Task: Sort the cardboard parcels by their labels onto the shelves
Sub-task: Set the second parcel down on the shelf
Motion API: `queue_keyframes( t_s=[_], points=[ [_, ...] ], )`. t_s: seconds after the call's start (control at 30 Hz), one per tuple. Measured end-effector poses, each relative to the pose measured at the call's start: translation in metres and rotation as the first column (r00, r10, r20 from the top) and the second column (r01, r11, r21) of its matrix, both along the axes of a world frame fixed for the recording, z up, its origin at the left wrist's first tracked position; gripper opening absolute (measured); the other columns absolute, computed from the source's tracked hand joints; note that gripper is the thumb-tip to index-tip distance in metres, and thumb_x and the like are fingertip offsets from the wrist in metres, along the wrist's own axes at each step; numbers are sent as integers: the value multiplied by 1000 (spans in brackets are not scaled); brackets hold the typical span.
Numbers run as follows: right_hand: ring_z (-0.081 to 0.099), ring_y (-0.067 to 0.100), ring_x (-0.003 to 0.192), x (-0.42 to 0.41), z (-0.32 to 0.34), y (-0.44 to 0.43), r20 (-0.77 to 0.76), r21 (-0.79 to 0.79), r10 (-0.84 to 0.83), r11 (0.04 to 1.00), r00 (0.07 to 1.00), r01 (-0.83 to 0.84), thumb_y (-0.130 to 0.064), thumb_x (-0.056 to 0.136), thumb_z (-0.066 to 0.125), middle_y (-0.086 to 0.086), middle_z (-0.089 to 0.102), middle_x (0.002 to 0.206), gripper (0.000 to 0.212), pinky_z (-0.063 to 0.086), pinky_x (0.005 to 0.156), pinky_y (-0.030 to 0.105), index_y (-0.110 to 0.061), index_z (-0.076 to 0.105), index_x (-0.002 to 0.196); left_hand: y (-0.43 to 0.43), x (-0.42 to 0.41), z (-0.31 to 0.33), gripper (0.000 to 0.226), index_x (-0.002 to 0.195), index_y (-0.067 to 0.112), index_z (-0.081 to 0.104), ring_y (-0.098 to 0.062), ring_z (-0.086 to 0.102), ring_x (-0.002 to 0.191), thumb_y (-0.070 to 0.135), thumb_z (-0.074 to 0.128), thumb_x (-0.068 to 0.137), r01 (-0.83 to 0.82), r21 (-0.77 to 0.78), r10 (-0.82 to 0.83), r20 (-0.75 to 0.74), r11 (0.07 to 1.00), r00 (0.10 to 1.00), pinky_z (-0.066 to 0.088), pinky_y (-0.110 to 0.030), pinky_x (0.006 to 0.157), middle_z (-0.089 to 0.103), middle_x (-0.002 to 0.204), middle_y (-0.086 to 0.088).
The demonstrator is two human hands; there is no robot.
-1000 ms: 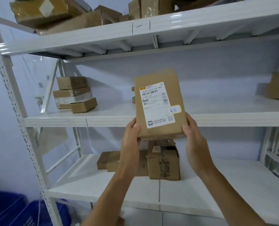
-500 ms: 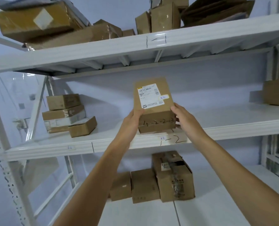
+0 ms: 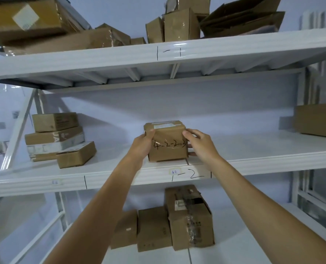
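Note:
A cardboard parcel (image 3: pixel 167 147) with handwritten numbers on its front face rests flat on the middle shelf (image 3: pixel 253 161), just above the mark "1-2" on the shelf's front edge. Its white label faces up and shows only edge-on. My left hand (image 3: pixel 142 144) grips the parcel's left side. My right hand (image 3: pixel 201 144) touches its right side with the fingers spread along the edge.
A stack of three parcels (image 3: pixel 53 136) sits at the left of the middle shelf, a large box (image 3: pixel 318 120) at its far right. Several boxes crowd the top shelf (image 3: pixel 120 56), marked "1-1". Three boxes (image 3: pixel 189 218) stand on the lower shelf.
The parcel went from upright in front of me, label facing me, to lying flat on the middle shelf. Both hands moved forward with it, and my view came closer to the shelves.

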State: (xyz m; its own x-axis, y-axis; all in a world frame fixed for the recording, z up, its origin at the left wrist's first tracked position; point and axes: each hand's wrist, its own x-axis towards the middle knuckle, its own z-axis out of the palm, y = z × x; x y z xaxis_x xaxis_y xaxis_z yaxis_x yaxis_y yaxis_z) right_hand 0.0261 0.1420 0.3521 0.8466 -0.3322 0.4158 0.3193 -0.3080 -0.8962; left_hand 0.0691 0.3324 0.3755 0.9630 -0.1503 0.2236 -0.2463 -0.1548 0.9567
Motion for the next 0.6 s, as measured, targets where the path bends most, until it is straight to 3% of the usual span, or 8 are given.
queue_keyframes(
  t_s=[0.13, 0.2, 0.33, 0.43, 0.5, 0.6],
  points=[
    [65, 23, 118, 17, 3, -1, -31, -62, -17, 998, 999, 15, -45, 95, 56, 1, 68, 130, 47, 51, 105, 45, -29, 61, 139, -3, 16, -1, 48, 118, 15, 71, -28, 68, 117, 51, 45, 100, -29, -14, 28, -11, 999, 1000, 50, -46, 111, 74, 123, -9],
    [63, 26, 119, 24, 5, 0, -58, -112, -27, 993, 998, 20, -45, 94, 53, 2, 67, 132, 50, 50, 106, 48, -30, 57, 142, -6, 22, 0, 38, 113, 17, 70, -29, 68, 117, 43, 45, 102, -47, -19, 46, -12, 999, 999, 51, -44, 109, 74, 124, -9],
    [61, 29, 122, 39, 6, 0, -128, -175, -27, 985, 991, 4, -46, 93, 48, 3, 65, 136, 54, 49, 106, 49, -31, 53, 144, -13, 38, -4, 37, 123, 14, 65, -24, 61, 100, 35, 38, 109, -77, 1, 77, 11, 997, 997, 46, -31, 85, 67, 102, 0],
    [58, 29, 125, 49, 8, -3, -149, -182, -9, 983, 989, -18, -38, 100, 48, 4, 62, 140, 47, 49, 101, 42, -29, 51, 145, -14, 50, -8, 38, 133, 11, 64, -21, 58, 98, 26, 39, 109, -119, 23, 118, 49, 993, 992, 43, -24, 70, 64, 109, -2],
    [56, 28, 128, 55, 9, -4, -156, -164, 12, 986, 988, -38, -38, 101, 48, 4, 58, 144, 49, 46, 94, 36, -28, 48, 150, -14, 54, -9, 38, 139, 15, 62, -25, 59, 105, 24, 41, 109, -182, 51, 177, 92, 982, 980, 43, -25, 75, 63, 113, -2],
    [55, 27, 131, 59, 4, -2, -183, -135, 25, 990, 983, -50, -46, 98, 49, 3, 59, 144, 55, 45, 105, 39, -31, 45, 151, -13, 56, -14, 43, 149, 18, 55, -31, 61, 119, 28, 45, 108, -236, 99, 224, 121, 967, 967, 43, -32, 88, 66, 129, -5]
  ],
)
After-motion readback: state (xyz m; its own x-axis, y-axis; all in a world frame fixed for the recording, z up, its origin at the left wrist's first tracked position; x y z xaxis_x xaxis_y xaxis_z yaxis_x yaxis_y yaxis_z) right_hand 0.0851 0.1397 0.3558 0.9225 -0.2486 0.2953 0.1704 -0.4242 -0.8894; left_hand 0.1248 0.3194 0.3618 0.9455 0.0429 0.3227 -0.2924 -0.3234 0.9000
